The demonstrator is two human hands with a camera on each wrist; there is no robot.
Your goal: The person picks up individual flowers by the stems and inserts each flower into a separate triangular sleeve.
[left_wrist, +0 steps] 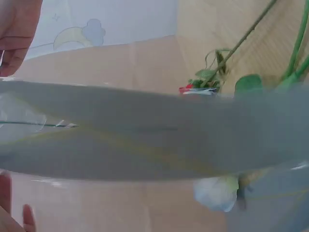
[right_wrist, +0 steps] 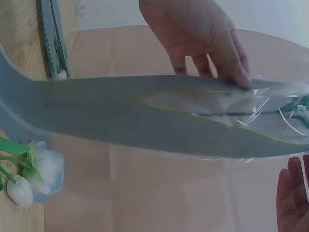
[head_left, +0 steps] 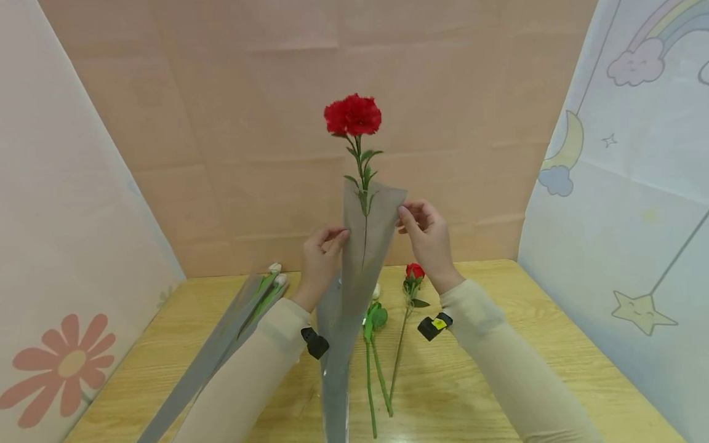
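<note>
A red carnation [head_left: 354,115] with a thin leafy stem stands upright in a grey flower sleeve [head_left: 354,295] with a see-through front. My left hand [head_left: 322,261] pinches the sleeve's left edge between thumb and fingers. Higher up, my right hand [head_left: 429,243] pinches its top right edge. The blossom rises well above the sleeve's mouth, while the lower stem fades behind the grey film. In the right wrist view the left thumb presses on the sleeve [right_wrist: 120,116] near the stem, and the right fingers [right_wrist: 289,188] show beside the lower edge.
On the wooden table [head_left: 476,381] a red rose [head_left: 415,271] lies at the right, with green-stemmed white flowers [head_left: 377,317] beside it, partly behind the sleeve. Another grey sleeve [head_left: 205,363] holding white tulips [head_left: 280,280] lies at the left. A tan backdrop [head_left: 249,123] and printed side panels surround the table.
</note>
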